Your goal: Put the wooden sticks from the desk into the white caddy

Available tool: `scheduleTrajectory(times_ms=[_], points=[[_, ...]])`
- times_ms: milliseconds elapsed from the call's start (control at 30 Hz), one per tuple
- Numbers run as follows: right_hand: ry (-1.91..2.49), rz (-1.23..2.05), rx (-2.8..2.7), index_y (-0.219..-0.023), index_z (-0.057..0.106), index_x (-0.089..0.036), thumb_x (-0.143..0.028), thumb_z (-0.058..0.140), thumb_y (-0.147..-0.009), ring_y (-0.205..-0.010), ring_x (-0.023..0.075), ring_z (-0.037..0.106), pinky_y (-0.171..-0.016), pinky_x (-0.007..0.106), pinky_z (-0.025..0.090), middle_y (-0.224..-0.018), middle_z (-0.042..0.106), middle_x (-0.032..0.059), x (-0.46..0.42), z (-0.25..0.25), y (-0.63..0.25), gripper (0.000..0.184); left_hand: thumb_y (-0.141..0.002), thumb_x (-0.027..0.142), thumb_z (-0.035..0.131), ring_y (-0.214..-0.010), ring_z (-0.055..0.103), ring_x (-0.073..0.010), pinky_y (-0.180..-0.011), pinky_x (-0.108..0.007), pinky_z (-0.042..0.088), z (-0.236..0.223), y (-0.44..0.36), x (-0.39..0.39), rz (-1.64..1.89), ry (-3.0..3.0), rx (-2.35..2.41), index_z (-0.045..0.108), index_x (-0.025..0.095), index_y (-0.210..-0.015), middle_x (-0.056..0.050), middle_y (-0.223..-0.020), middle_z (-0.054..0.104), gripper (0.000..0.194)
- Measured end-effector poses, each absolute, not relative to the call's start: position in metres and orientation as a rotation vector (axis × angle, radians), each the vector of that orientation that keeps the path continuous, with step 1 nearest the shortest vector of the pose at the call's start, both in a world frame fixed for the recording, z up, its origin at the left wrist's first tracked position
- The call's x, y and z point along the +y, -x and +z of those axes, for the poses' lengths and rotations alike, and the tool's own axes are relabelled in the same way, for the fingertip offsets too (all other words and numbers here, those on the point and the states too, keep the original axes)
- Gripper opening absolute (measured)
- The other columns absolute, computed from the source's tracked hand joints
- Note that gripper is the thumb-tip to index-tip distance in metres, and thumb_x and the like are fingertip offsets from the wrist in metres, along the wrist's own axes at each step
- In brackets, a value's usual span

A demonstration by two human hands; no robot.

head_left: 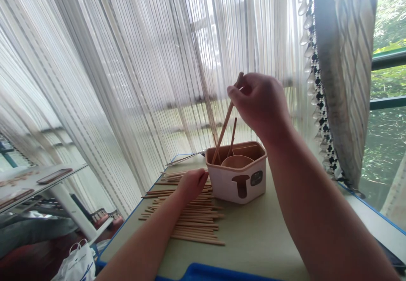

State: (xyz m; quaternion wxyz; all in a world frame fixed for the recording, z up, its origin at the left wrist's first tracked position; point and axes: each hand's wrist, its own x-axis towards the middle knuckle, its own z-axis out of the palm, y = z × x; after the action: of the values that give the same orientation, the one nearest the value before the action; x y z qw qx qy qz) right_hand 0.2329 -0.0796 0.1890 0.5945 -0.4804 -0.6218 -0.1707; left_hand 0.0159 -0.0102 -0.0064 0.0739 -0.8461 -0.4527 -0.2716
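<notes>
My right hand (264, 101) is raised above a white utensil holder with a brown inside (236, 185), pinching the upper end of a chopstick (226, 122). This chopstick slants down to the left, its lower end inside the holder. Whether a second one lies against it in my fingers, I cannot tell. Other thin sticks (234, 135) stand inside the holder. My left hand (192, 183) is closed beside the holder's left wall, its fingertips close to or touching it; what it grips is hidden. Many wooden chopsticks (199, 219) lie loosely side by side under and around my left wrist.
The pale table (253, 238) has a blue edge, with a blue object (218, 272) at the front. Metal utensils (185, 158) lie at the far left corner. Sheer curtains (142, 61) hang behind. Another table (63, 183) and a white bag (78, 262) are on the left.
</notes>
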Motion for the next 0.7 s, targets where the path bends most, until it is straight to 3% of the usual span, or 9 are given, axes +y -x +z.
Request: scheduleTrajectory(times_ms=[200, 367, 500, 633, 700], points=[[0.951, -0.495, -1.226, -0.068, 0.062, -0.013, -0.029, 0.052, -0.077, -0.056, 0.0088, 0.05, -0.054, 0.023, 0.035, -0.062, 0.059, 0.0013, -0.098, 0.198, -0.244, 0.021, -0.088, 0.034, 0.033, -0.053, 0.043, -0.0093, -0.052, -0.021, 0.028, -0.009, -0.017, -0.008, -0.812, 2.588, -1.335, 0.053, 0.016, -0.064, -0.001, -0.059, 0.056, 0.037], [0.909, -0.428, -1.245, -0.073, 0.065, -0.015, -0.03, 0.053, -0.078, -0.053, 0.0095, 0.053, -0.054, 0.024, 0.038, -0.06, 0.061, -0.0004, -0.093, 0.196, -0.246, 0.021, -0.088, 0.034, 0.034, -0.058, 0.048, -0.0101, -0.056, -0.021, 0.032, -0.009, -0.017, -0.008, -0.79, 2.598, -1.381, 0.058, 0.016, -0.07, -0.002, -0.065, 0.06, 0.035], [0.775, -0.41, -1.223, -0.075, 0.063, -0.015, -0.035, 0.044, -0.086, -0.049, 0.0102, 0.054, -0.056, 0.026, 0.041, -0.051, 0.058, -0.002, -0.088, 0.194, -0.243, 0.03, -0.089, 0.035, 0.032, -0.06, 0.048, -0.0104, -0.057, -0.021, 0.032, -0.008, -0.017, -0.009, -0.725, 2.601, -1.394, 0.058, 0.016, -0.071, -0.002, -0.067, 0.06, 0.037], [0.675, -0.367, -1.207, -0.084, 0.062, -0.016, -0.038, 0.032, -0.091, -0.053, 0.0095, 0.055, -0.056, 0.025, 0.039, -0.056, 0.059, -0.0022, -0.087, 0.193, -0.239, 0.038, -0.09, 0.037, 0.029, -0.059, 0.048, -0.0115, -0.057, -0.023, 0.031, -0.007, -0.016, -0.008, -0.672, 2.484, -1.49, 0.057, 0.017, -0.07, -0.003, -0.064, 0.059, 0.04], [0.65, -0.398, -1.222, -0.079, 0.063, -0.016, -0.037, 0.032, -0.092, -0.056, 0.0085, 0.054, -0.057, 0.024, 0.037, -0.059, 0.058, -0.0018, -0.089, 0.193, -0.236, 0.04, -0.091, 0.036, 0.026, -0.061, 0.05, -0.0129, -0.059, -0.024, 0.033, -0.005, -0.014, -0.006, -0.687, 2.358, -1.593, 0.057, 0.017, -0.072, -0.004, -0.065, 0.059, 0.041]])
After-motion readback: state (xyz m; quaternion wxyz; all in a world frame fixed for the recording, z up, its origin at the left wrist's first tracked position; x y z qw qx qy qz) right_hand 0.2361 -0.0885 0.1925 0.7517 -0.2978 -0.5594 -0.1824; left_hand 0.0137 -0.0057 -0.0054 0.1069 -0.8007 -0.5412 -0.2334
